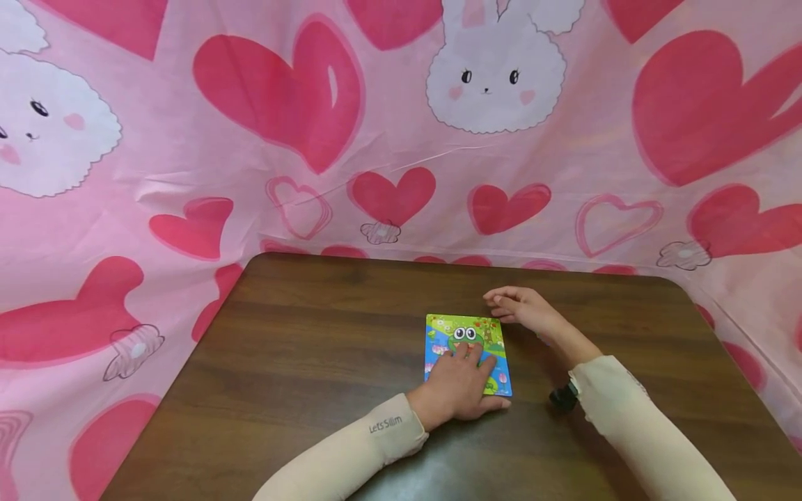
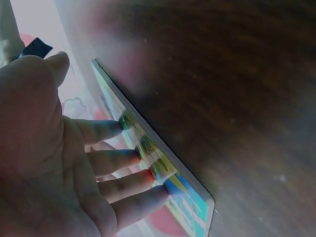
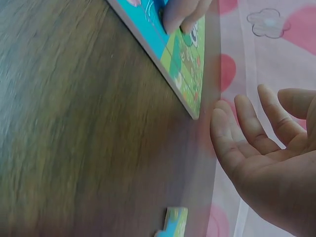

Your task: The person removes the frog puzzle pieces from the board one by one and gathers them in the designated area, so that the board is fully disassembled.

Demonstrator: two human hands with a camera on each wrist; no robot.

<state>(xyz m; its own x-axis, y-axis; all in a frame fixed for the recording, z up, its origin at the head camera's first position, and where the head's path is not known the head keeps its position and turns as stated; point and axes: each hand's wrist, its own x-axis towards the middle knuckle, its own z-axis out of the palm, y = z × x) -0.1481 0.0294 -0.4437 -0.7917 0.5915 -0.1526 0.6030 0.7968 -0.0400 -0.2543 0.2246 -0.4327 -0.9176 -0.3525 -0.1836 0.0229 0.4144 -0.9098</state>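
A square frog picture board [image 1: 489, 332], bright green and blue, lies flat on the brown table. My left hand [image 1: 460, 383] is spread over its lower part, covering much of the frog. In the left wrist view, the fingertips [image 2: 160, 193] rest on the picture, with the thumb off to the side. Just past the board's upper right corner is my right hand [image 1: 529, 309], its fingers loosely bent and holding nothing. Low in the right wrist view, a small puzzle piece [image 3: 174, 223] in green and blue lies on the table; the head view does not show it.
The dark wood table [image 1: 326, 334] has rounded far corners. A pink curtain [image 1: 401, 146] with hearts and rabbits hangs behind it and along the sides. Under the right sleeve sits a small black device [image 1: 564, 396] at the wrist.
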